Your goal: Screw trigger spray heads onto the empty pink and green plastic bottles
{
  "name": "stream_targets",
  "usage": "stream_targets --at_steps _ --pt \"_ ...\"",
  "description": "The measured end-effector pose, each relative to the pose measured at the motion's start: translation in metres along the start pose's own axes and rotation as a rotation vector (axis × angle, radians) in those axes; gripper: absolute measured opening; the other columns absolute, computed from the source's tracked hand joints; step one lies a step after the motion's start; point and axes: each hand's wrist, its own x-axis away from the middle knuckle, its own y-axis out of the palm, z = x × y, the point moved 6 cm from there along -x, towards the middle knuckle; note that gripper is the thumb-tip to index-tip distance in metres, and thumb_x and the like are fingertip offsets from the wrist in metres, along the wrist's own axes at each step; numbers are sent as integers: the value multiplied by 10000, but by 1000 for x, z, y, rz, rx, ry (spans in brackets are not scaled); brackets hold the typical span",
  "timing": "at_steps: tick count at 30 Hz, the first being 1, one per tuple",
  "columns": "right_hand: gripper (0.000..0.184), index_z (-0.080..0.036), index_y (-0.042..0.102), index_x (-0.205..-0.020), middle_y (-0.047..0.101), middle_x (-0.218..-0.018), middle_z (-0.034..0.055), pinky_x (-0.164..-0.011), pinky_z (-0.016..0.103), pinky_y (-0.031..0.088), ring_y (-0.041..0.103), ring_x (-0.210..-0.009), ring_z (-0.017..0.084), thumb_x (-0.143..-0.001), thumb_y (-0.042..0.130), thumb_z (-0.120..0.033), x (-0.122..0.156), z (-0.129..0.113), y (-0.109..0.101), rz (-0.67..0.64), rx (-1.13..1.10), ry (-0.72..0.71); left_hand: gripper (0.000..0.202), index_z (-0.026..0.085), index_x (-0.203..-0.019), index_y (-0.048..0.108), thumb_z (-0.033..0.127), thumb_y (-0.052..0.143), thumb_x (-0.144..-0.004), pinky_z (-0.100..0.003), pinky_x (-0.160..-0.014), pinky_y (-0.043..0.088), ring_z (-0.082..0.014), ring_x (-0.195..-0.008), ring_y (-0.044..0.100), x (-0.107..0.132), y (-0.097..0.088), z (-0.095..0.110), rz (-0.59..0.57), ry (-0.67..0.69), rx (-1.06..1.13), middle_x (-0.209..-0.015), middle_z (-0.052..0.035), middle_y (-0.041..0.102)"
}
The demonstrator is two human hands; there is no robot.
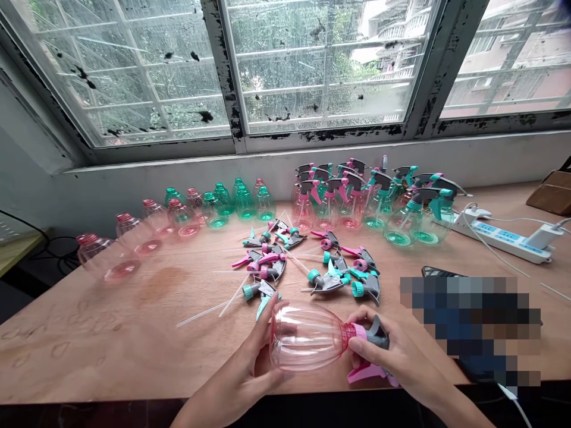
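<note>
Near the table's front edge a clear pink spray bottle [307, 336] lies sideways between my hands. My left hand [254, 356] cups its base, thumb below and fingers behind. The fingers of my right hand [383, 348] are closed around its neck, where a pink collar meets the grey trigger head [378, 333]. The pink trigger lever [366, 373] hangs below that hand. Just beyond the bottle lies a loose pile of spray heads [330, 279], grey with pink or teal parts and thin white tubes. One teal spray head [256, 290] is close to my left fingertips.
Headless pink bottles [129, 235] and green bottles [244, 202] stand at the left and back. Several bottles with heads [328, 208] are grouped at the back right. A white power strip [504, 235], cables and a blurred-out dark object [477, 327] occupy the right side.
</note>
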Motion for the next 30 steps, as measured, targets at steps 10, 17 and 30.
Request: stream_targets --at_steps 10,17,30 --pt "405 -192 634 -947 730 -630 -24 -562 248 599 665 -551 148 -814 848 -509 0 -3 -1 41 66 8 917 409 -1641 57 476 666 -958 -534 -1292 183 -344 -1608 120 0 -3 -7 -9 -24 97 -1758 -20 127" --pt "429 -198 633 -997 719 -654 -21 -579 294 629 679 -609 176 -806 857 -511 -1 -2 -3 39 13 22 849 534 -1596 92 444 662 -974 -467 -1320 113 -285 -1622 63 3 -3 -10 -33 30 52 -1760 104 27" --pt "429 -195 628 -974 728 -641 -19 -580 274 596 681 -594 169 -806 847 -522 0 -2 -4 53 72 18 945 472 -1622 113 397 747 -925 -485 -1309 181 -318 -1604 168 -1 0 -13 -46 -12 113 -1762 24 91"
